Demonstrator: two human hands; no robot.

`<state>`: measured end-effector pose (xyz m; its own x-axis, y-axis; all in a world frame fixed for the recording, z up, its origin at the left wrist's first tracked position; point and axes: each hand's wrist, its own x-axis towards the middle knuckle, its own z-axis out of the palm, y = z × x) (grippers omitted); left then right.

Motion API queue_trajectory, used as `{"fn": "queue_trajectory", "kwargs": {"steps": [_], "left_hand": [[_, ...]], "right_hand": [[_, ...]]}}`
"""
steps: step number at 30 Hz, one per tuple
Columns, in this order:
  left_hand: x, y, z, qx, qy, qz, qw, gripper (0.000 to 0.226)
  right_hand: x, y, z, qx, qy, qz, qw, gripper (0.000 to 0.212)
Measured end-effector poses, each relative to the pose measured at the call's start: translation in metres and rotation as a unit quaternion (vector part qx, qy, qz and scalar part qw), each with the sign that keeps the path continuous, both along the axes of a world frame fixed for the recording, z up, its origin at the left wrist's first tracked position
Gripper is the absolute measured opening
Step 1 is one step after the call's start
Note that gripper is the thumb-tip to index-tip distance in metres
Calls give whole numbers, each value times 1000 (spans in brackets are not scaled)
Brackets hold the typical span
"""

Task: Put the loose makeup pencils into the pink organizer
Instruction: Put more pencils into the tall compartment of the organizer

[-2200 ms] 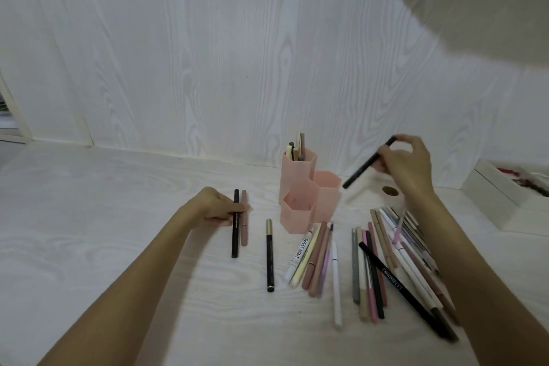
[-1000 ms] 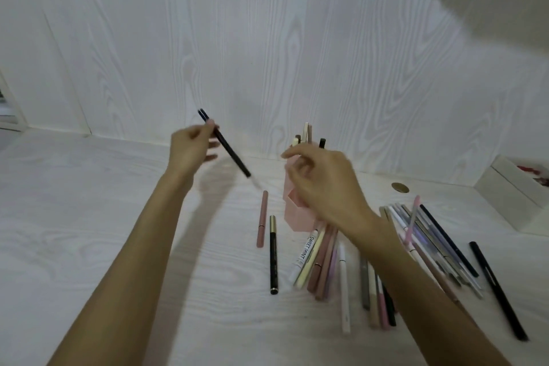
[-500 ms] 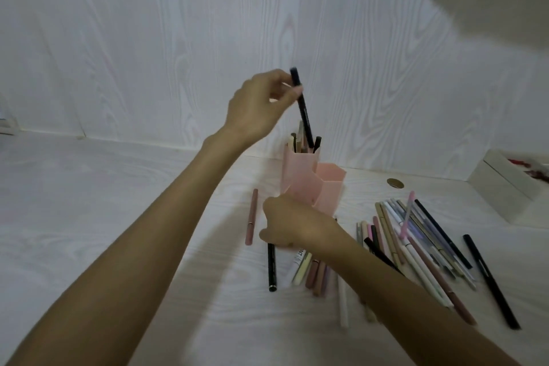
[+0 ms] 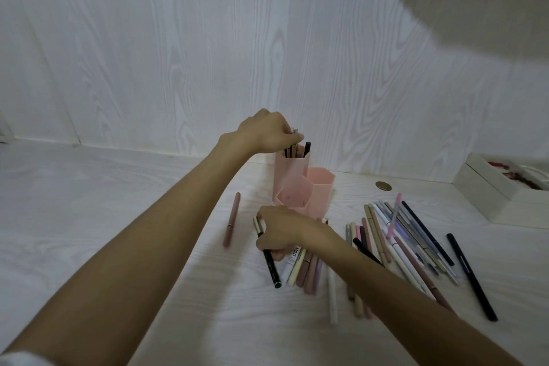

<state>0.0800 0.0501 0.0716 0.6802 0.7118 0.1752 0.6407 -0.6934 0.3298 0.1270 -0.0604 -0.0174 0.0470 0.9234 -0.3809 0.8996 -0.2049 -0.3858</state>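
Our left hand (image 4: 267,131) sits right over the tall cell of the organizer (image 4: 297,181), fingers curled down among the pencil tops there; half a second ago it held a black pencil high above that cell, and now that pencil is down inside with the others (image 4: 307,148). Whether the fingers have let go of it we cannot tell. Our right hand (image 4: 285,232), which hovered just in front of the organizer a moment ago, has closed on the gold-banded black pencil (image 4: 269,261) lying there, fingers wrapped round its upper end while its far tip points towards us.

So one more pencil is stored, and the next is already in hand. The work runs as an alternation, one hand dropping while the other picks.

Much is left. A pink pencil (image 4: 232,218) lies alone left of the organizer, a small bundle (image 4: 306,269) lies in front of it, partly under our right wrist, and a wide fan of pencils (image 4: 401,235) spreads to its right, with one black pencil (image 4: 471,275) farthest out. The two lower cells look nearly bare.
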Motion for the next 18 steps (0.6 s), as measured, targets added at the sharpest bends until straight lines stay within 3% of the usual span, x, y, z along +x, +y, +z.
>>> {"fn": "queue_trajectory", "kwargs": {"steps": [3,5,7,8,10,13,18], "left_hand": [[-3,-3,-4,-40,-25,-9,999,58],[-11,-6,-9,-53,-139,6,989,57],[-27,-5,-19,-24,-239,92,966,48],[-38,-2,-28,-10,-234,143,962,41],[-59,6,-47,-47,-123,217,967,33],[-76,11,-69,-171,16,247,954,52],[-70,20,-86,-241,34,243,939,53]], "right_hand": [[5,-3,0,1,60,-8,998,60],[11,-7,5,22,95,-3,995,64],[21,-14,17,53,133,5,990,63],[29,-20,25,67,173,3,983,61],[47,-33,43,100,265,-18,959,58],[75,-46,71,217,345,-76,910,56],[104,-31,91,455,390,-215,771,52]]}}
